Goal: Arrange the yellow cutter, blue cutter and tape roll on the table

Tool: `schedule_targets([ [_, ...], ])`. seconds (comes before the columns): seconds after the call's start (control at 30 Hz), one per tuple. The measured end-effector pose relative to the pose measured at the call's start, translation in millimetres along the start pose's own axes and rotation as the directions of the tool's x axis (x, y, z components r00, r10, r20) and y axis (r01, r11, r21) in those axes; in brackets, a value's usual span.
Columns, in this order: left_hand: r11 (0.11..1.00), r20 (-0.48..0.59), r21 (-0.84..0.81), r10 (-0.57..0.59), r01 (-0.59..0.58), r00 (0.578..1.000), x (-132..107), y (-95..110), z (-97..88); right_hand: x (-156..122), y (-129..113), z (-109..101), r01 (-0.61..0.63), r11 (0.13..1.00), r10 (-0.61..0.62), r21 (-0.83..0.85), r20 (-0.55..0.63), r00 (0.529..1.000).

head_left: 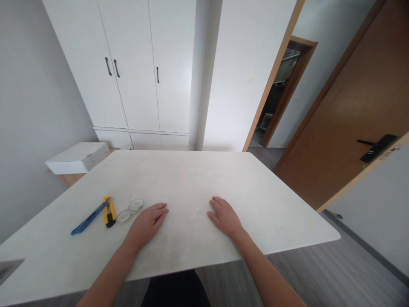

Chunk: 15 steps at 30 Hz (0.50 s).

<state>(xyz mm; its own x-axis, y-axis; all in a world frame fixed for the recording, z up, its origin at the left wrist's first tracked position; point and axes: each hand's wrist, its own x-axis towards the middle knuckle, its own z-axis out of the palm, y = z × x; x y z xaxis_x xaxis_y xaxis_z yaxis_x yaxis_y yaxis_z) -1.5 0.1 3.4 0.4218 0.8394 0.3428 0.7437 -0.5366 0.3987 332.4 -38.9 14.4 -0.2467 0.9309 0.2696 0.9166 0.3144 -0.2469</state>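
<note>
My left hand [147, 221] lies flat on the white table [191, 179], palm down, fingers stretched out, holding nothing. Just to its left sit two small clear tape rolls [130, 210], side by side. Further left lie a yellow utility knife [109, 212] and a blue pen [90, 216]. My right hand [224, 216] also rests flat on the table, fingers together and extended, with nothing under or in it. The two hands are about a hand's width apart near the table's front edge.
A white box [78, 157] sits on a low wooden surface beyond the table's left corner. White cupboards [134, 64] stand behind. A brown door [351, 119] is open at the right, with a doorway [281, 89] further back.
</note>
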Motion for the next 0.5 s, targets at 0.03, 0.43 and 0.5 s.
schedule_targets([
  [0.03,1.000,-0.002,0.002,0.001,-0.001,1.000,0.0,0.0,0.1,0.0,0.0,-0.1,-0.001,1.000,0.001,0.000,0.000,1.000],
  [0.43,1.000,0.003,-0.018,-0.011,0.011,1.000,-0.4,-1.5,1.0,-0.2,0.1,0.8,-0.005,1.000,0.005,-0.006,-0.006,1.000],
  [0.5,1.000,-0.001,-0.027,-0.011,0.011,1.000,-0.4,-1.6,1.2,-0.3,0.3,0.9,-0.003,1.000,0.003,-0.004,-0.008,1.000],
])
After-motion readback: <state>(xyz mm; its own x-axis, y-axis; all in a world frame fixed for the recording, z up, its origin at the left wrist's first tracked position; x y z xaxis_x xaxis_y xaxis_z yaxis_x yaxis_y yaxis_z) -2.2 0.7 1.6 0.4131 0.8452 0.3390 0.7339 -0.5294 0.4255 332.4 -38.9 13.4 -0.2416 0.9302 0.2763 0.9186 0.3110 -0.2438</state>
